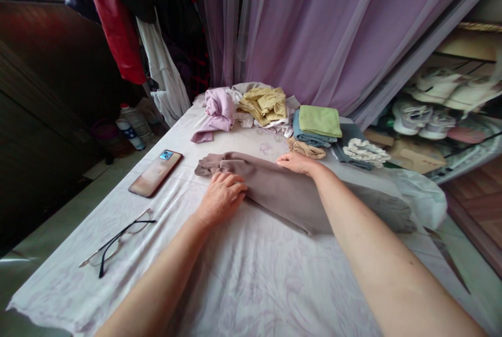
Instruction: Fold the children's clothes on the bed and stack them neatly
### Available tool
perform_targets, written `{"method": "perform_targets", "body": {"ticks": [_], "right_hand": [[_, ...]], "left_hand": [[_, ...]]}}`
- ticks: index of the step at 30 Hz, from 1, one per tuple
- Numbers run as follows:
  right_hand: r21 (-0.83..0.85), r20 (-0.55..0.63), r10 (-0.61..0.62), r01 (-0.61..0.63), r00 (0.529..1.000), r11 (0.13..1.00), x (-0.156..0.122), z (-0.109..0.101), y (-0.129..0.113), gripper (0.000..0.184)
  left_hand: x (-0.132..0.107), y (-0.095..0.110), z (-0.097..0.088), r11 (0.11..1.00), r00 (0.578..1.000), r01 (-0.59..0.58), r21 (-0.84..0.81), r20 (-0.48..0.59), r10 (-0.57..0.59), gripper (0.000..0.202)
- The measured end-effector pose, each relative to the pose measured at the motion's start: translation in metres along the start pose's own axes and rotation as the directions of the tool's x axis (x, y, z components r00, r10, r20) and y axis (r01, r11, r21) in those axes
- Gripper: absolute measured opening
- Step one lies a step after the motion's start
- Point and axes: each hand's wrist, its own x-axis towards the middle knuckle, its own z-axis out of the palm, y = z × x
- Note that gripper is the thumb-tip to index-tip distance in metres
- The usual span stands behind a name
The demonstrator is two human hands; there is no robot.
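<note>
A brown-gray piece of clothing [274,190] lies in the middle of the flowery bed sheet [243,284]. The left hand [221,198] and right hand [298,163] rest on it, fingers [235,182] loose, not gripping. A phone [156,173] lies at 9 o'clock, folded clothes [317,122] at 1 o'clock.

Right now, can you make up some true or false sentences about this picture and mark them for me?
1. The left hand and the right hand both rest on the brown cloth. True.
2. The left hand holds the phone. False: the phone lies on the sheet, apart from both hands.
3. The green cloth lies on top of a blue cloth. True.
4. The curtain is red. False: it is purple.
</note>
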Motion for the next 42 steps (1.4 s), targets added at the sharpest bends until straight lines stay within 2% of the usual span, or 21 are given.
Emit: {"method": "perform_targets", "body": {"ticks": [2, 4, 8, 12, 17, 22, 27, 37, 42], "right_hand": [[0.000, 0.010, 0.029, -0.029, 1.000, 1.000, -0.012, -0.008, 0.020, 0.026], [0.007, 0.010, 0.038, -0.038, 0.999, 0.999, -0.023, -0.014, 0.036, 0.029], [-0.005, -0.042, 0.071, -0.071, 0.997, 0.997, -0.033, -0.017, 0.052, 0.037], [-0.026, -0.113, 0.152, -0.156, 0.982, 0.987, -0.030, -0.017, 0.053, 0.039], [-0.007, 0.019, 0.146, -0.145, 0.989, 0.989, -0.031, -0.021, 0.047, 0.023], [-0.031, 0.105, 0.101, -0.099, 0.989, 0.995, -0.039, -0.024, 0.044, 0.024], [-0.077, 0.073, 0.125, -0.119, 0.990, 0.990, -0.045, -0.021, 0.047, 0.020], [-0.215, 0.022, 0.113, -0.106, 0.993, 0.971, -0.050, -0.019, 0.037, 0.017], [-0.225, -0.076, 0.077, -0.092, 0.994, 0.970, -0.046, -0.017, 0.041, 0.020]], "left_hand": [[0.004, 0.018, 0.010, 0.991, 0.990, -0.114, -0.070, 0.074, 0.119, 0.019], [0.006, 0.032, 0.019, 0.978, 0.976, -0.179, -0.112, 0.109, 0.191, 0.021], [0.012, 0.048, 0.028, 0.979, 0.974, -0.155, -0.136, 0.147, 0.174, 0.020], [0.021, 0.060, 0.028, 0.988, 0.969, -0.112, -0.108, 0.210, 0.133, 0.019], [0.030, 0.081, 0.033, 0.986, 0.954, -0.157, -0.060, 0.251, 0.167, 0.018], [0.035, 0.102, 0.048, 0.972, 0.936, -0.234, -0.015, 0.266, 0.230, 0.017], [0.030, 0.104, 0.057, 0.969, 0.940, -0.249, 0.005, 0.243, 0.240, 0.018], [0.027, 0.100, 0.059, 0.969, 0.954, -0.241, -0.056, 0.170, 0.247, 0.028], [0.028, 0.102, 0.058, 0.973, 0.950, -0.220, -0.068, 0.210, 0.230, 0.028]]}}
